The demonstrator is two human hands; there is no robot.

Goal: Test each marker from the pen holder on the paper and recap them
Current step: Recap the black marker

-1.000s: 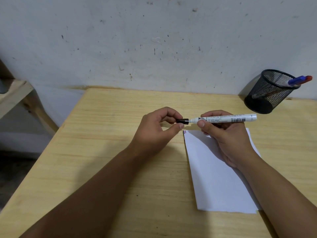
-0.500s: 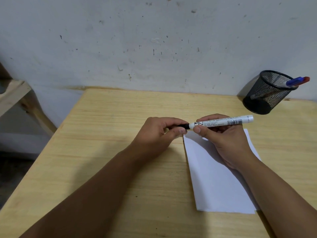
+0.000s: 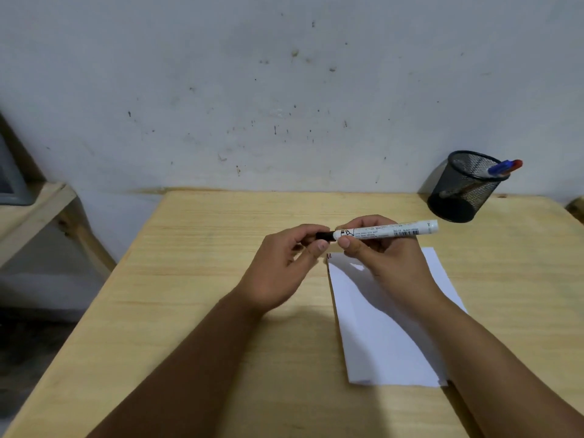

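A white marker (image 3: 387, 230) with a black cap (image 3: 325, 236), seemingly seated, lies level above the paper (image 3: 388, 336), whose far corner bears red marks, beside the black mesh pen holder (image 3: 459, 191).

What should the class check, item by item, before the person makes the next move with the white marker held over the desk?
1. Marker barrel held firmly: ok. The right hand grips the white marker.
2. Cap under control: ok. The left hand pinches the black cap at the marker's end.
3. Cap fully seated or coming off: cannot tell.
4. Paper within reach: ok. The paper lies on the desk below the right hand.
5. Earlier test marks: ok. Small red marks show at the paper's top left corner.
6. Markers left in the pen holder: ok. Blue and red tips stick out.
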